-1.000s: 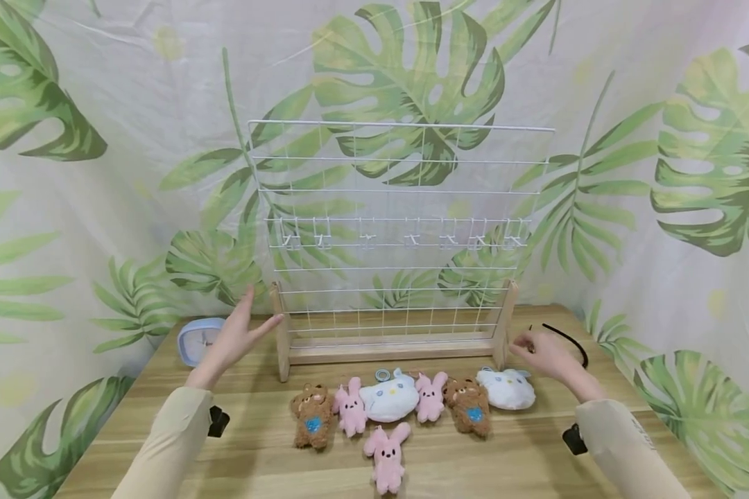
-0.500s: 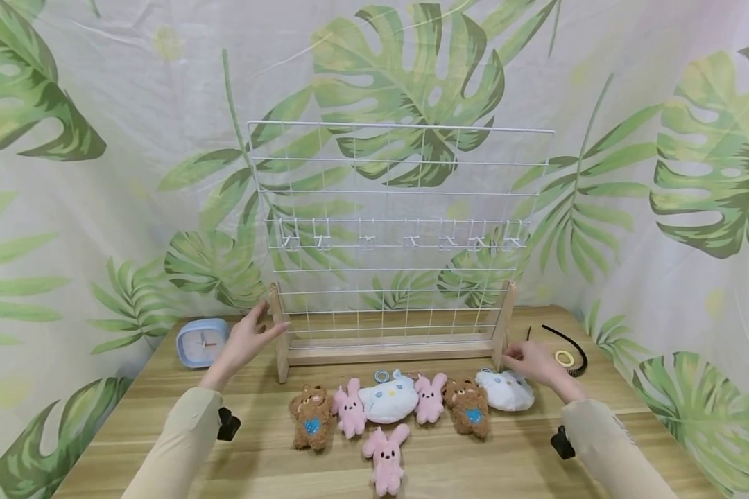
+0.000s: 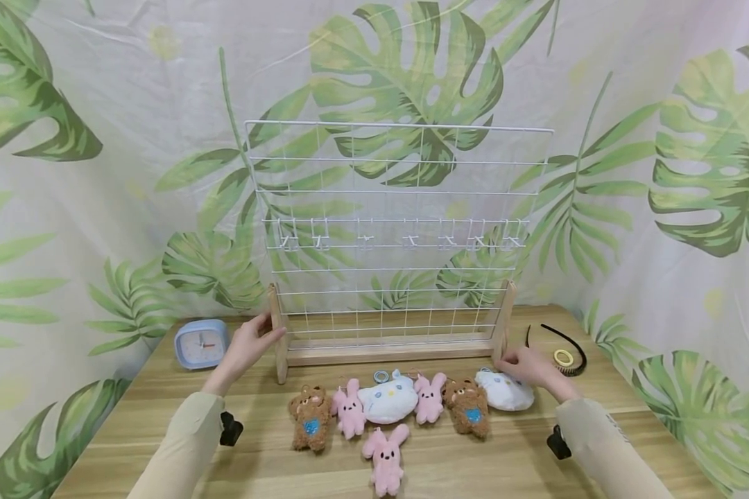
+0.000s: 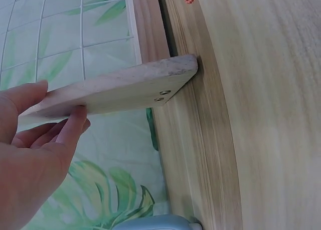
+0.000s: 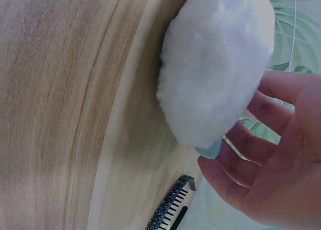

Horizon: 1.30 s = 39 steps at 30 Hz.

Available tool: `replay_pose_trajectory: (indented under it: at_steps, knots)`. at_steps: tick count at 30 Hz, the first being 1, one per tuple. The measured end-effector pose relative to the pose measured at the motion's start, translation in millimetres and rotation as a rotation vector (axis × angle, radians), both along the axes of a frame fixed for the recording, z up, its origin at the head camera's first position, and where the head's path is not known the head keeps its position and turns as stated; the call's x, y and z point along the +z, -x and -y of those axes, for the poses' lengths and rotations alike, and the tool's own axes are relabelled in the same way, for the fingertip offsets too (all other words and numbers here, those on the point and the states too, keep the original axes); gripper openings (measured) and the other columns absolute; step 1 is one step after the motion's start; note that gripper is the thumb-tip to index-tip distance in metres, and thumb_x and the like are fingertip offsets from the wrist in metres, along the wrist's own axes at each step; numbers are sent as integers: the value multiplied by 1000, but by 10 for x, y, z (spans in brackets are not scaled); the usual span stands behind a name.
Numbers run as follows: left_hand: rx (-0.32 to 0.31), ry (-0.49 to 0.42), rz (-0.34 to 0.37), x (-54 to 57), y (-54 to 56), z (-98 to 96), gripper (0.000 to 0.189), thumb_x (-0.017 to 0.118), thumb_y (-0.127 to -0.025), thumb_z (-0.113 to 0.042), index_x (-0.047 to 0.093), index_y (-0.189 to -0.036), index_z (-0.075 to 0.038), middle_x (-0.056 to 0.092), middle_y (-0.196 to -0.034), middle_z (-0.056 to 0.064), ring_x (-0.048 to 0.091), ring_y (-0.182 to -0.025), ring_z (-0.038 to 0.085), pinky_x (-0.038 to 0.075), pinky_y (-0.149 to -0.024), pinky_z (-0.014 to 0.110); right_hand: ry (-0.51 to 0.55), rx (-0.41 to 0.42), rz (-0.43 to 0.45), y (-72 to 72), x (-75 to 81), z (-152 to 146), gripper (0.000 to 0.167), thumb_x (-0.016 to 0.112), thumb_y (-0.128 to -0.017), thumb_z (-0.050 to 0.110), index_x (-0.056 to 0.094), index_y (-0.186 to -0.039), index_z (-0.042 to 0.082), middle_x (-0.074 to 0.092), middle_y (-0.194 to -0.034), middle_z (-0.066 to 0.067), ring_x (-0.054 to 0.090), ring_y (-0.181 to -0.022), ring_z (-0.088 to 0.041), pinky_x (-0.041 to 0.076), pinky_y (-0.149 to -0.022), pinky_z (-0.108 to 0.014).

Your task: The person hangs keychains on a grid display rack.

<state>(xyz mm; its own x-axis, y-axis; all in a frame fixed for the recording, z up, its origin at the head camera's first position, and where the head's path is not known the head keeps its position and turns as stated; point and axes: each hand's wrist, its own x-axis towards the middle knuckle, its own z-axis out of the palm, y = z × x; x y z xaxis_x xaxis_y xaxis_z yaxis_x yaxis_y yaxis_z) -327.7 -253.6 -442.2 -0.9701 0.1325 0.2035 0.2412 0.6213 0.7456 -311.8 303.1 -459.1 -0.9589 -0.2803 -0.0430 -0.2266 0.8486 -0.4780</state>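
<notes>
Rack (image 3: 393,356) in the head view: upright, long axis crosswise, between the two hands. Left hand (image 3: 243,348) is at its left post (image 3: 280,359), right hand (image 3: 532,366) lower, at the foot of its right post (image 3: 504,322). Left wrist view: thumb crosses the left post's front edge, fingers bend against the outer face, gripping it. Right wrist view: plush (image 5: 215,69), just before the rack's right end, hides some fingertips; their grip I cannot tell.

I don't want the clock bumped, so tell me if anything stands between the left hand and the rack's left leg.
Nothing visible does: the left hand touches the rack's left leg. The clock stands left of the hand.
</notes>
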Motion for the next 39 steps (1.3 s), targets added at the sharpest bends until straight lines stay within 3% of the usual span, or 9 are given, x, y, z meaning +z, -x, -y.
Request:
replay_pose_trajectory:
  at_steps: [8,17,26,33,39]
  knots:
    - [5,15,5,-15,-13,0,54,54,-103,-27,46,-143,9,59,-133,31,57,-125,45,52,-100,53,-23,-27,39,-6,-47,12,28,60,-97,23,70,-73,12,53,-59,6,40,-55,-9,33,-52,-23]
    - [4,8,-20,-37,-7,-2,48,56,-102,-22,51,-138,10,62,-129,31,60,-120,44,54,-97,53,-59,-31,-24,8,-87,30,19,66,-92,20,75,-86,5,74,-82,-7,59,-67,-12,48,-59,-28]
    - [-4,-9,-3,-27,-18,-10,49,56,-103,-22,50,-139,10,61,-130,31,60,-121,44,55,-96,52,-85,-229,13,63,-171,86,32,72,-88,34,70,-64,13,63,-62,3,46,-53,-12,33,-48,-24]
    - [5,-9,-2,-40,-10,-4,53,56,-102,-22,45,-143,11,59,-133,31,59,-123,45,53,-99,53,-138,-367,26,70,-167,179,39,75,-83,44,68,-65,11,62,-62,-2,50,-53,-15,36,-46,-26]
    - [-1,-9,1,-49,-13,3,55,55,-103,-20,42,-145,12,57,-135,32,58,-124,45,52,-100,54,-165,-413,45,38,-120,250,41,79,-80,45,66,-65,9,64,-66,-7,55,-58,-20,41,-48,-31]
